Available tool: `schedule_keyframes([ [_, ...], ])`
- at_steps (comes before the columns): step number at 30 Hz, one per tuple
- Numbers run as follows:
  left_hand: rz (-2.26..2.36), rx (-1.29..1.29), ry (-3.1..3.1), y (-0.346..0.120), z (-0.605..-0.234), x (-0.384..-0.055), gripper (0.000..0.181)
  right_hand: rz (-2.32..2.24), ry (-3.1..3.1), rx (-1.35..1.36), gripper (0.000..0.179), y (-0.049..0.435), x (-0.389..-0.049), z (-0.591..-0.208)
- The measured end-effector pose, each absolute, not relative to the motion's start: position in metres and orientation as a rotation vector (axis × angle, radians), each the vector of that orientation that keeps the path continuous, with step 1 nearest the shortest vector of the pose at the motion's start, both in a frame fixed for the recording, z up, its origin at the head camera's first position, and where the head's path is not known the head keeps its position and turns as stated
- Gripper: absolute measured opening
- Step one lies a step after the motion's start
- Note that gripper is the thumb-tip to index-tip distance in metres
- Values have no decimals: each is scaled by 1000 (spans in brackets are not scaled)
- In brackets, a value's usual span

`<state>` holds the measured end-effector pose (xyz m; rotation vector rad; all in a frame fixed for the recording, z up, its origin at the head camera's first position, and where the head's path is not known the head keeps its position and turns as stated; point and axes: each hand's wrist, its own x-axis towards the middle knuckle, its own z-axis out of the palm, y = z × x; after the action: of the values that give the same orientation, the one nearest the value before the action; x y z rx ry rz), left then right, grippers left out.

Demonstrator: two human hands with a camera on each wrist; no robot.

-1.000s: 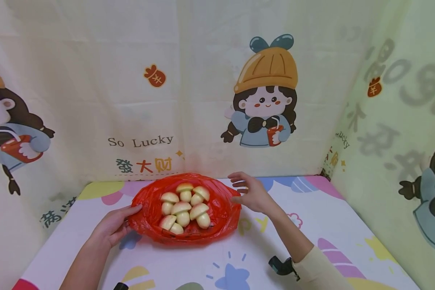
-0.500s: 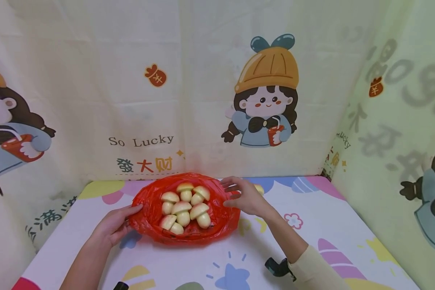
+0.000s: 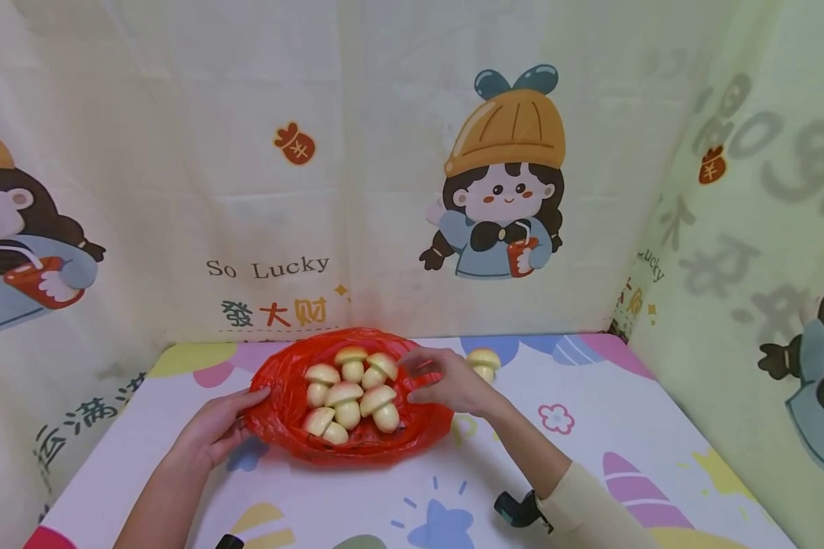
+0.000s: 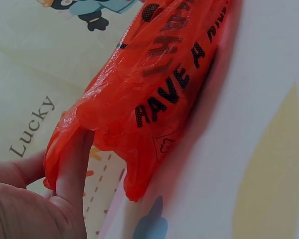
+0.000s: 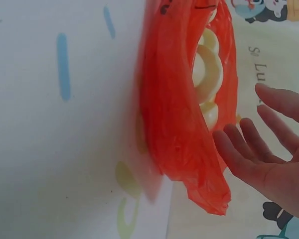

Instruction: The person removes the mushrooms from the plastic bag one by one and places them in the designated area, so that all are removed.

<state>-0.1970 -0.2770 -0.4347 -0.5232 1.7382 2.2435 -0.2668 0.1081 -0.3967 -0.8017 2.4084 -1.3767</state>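
A red plastic bag (image 3: 419, 435) lies spread with its mouth wide in the head view. Inside it are several toy-like mushrooms (image 3: 344, 402), pale with reddish-tinged caps. My left hand (image 3: 206, 433) pinches the bag's left edge; in the left wrist view the thumb and fingers (image 4: 72, 174) hold the red film. Over the bag's right side is my right hand (image 3: 449, 381), fingers spread and slightly bent, holding nothing. The right wrist view has this hand (image 5: 274, 154) beside the bag's mouth. One more mushroom (image 3: 484, 363) stands on the table outside the bag, just behind the right hand.
The table (image 3: 563, 473) has a white cover with coloured prints. Cartoon-printed cloth (image 3: 384, 191) hangs behind and at both sides. A black wrist device (image 3: 518, 509) is by the right sleeve (image 3: 590, 507).
My right hand has moved left, from the bag's right edge to over its opening. The mushroom at the back right has come into view behind it. The left hand and bag stay put.
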Motion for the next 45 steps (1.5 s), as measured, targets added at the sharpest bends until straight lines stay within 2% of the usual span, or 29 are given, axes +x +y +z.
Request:
schedule_keyframes([
  [21,2222,-537,1740,-277,-436,-197,84,-1258,2397,-852,49,90,-266,-409],
  [37,2227,-517,1752,-277,-435,-197,83,-1264,2378,-818,43,78,-269,-420],
  [45,2214,-521,1767,-276,-434,-196,82,-1222,2390,-757,50,73,-266,-420],
])
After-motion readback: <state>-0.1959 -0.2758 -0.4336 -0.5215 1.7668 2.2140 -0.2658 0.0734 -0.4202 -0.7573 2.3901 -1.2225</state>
